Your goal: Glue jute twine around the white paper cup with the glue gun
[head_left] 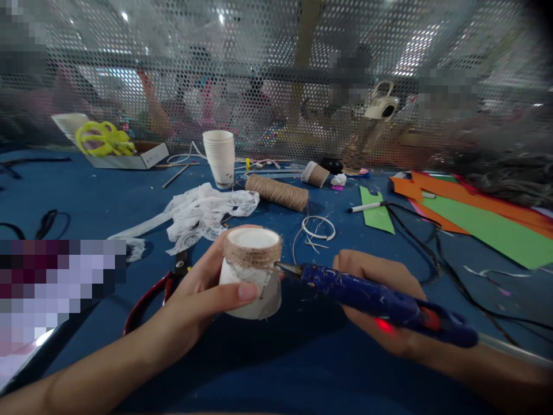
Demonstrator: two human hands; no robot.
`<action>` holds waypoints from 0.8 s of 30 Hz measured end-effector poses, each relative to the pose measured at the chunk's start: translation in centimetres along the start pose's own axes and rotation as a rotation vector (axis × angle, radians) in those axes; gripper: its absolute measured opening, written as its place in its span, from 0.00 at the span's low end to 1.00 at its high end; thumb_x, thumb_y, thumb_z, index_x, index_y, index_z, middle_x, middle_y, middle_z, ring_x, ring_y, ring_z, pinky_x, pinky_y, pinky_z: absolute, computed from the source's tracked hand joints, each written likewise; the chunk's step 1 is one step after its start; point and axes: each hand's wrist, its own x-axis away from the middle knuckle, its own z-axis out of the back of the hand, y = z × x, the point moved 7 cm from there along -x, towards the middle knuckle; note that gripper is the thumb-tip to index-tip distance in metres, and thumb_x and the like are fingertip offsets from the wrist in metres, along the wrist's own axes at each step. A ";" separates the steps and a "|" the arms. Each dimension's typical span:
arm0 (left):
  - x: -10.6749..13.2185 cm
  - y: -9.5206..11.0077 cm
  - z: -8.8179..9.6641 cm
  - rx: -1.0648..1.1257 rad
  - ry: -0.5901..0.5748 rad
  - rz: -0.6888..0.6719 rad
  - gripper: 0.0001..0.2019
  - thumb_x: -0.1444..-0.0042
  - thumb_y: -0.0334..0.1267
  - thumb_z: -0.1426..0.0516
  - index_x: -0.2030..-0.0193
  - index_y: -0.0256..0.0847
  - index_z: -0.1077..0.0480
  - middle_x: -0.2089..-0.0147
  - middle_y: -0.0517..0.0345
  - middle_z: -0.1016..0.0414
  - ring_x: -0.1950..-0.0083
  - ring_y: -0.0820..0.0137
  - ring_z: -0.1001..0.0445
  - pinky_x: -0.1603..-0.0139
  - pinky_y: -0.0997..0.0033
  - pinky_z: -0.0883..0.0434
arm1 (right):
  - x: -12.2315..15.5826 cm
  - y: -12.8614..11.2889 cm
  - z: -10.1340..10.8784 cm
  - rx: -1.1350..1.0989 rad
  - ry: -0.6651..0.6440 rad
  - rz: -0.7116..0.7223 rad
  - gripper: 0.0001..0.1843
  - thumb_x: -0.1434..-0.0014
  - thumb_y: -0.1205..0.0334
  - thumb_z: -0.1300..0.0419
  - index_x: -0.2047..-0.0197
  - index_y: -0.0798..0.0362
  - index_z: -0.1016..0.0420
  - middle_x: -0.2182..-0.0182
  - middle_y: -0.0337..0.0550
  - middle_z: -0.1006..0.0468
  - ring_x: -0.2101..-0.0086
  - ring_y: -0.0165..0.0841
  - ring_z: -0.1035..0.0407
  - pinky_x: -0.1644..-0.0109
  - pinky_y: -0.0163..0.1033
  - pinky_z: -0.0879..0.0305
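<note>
A white paper cup (pixel 250 297), its upper part wound with brown twine (pixel 253 253), sits upside down in my left hand (pixel 211 294). The thumb presses its front and the fingers go round behind. My right hand (pixel 380 288) is wrapped around a blue hot glue gun (pixel 367 300) with a small red light and a clear glue stick in its back end. The gun's metal tip meets the right side of the cup at the lower edge of the twine. Red-handled scissors (pixel 149 302) lie partly under my left forearm.
Beyond the cup lie a twine spool (pixel 277 192), bunched white lace (pixel 199 213) and a white ring (pixel 318 228). Stacked paper cups (pixel 219 158) stand at the back, near a box (pixel 151 155). Coloured sheets (pixel 488 219) and black cords (pixel 415 236) lie right. A perforated metal screen (pixel 268 75) borders the table.
</note>
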 end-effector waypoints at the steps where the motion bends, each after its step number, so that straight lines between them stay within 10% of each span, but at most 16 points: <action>1: 0.0 -0.1 0.1 -0.001 0.007 0.002 0.23 0.47 0.37 0.29 0.44 0.54 0.23 0.51 0.66 0.14 0.49 0.66 0.20 0.53 0.77 0.27 | 0.0 -0.1 0.0 0.000 0.006 0.004 0.15 0.46 0.72 0.41 0.72 0.48 0.45 0.78 0.31 0.36 0.79 0.27 0.42 0.75 0.35 0.46; 24: 0.4 0.1 0.6 -0.202 0.207 0.057 0.30 0.54 0.45 0.26 0.43 0.52 0.28 0.48 0.60 0.17 0.43 0.56 0.24 0.47 0.68 0.30 | -0.4 -0.3 -0.4 -0.021 -0.016 -0.007 0.16 0.47 0.71 0.39 0.73 0.48 0.45 0.80 0.32 0.36 0.80 0.28 0.41 0.76 0.36 0.46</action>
